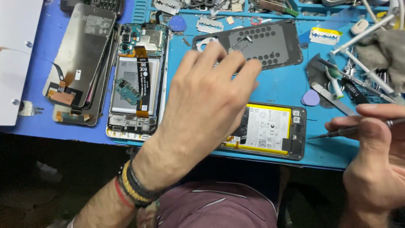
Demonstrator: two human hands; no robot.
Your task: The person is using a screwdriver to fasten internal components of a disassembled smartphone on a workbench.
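My left hand (206, 101) hovers over the blue mat (278, 86), fingers spread, covering the left end of an opened phone with a yellow-edged battery (270, 128). Its fingertips reach toward a black perforated back cover (270, 42); nothing shows in its grasp. At the lower right my right hand (375, 156) grips a thin screwdriver (337, 133), whose tip points left toward the phone's right edge. A second opened phone (137, 76) with a white battery and an orange flex cable lies to the left.
A detached screen panel (78, 55) rests on other panels at the left. Razor blades (209, 24), a purple pick (311, 98), tweezers and metal tools (358, 76) clutter the back and right. The mat's front edge runs just below the phones.
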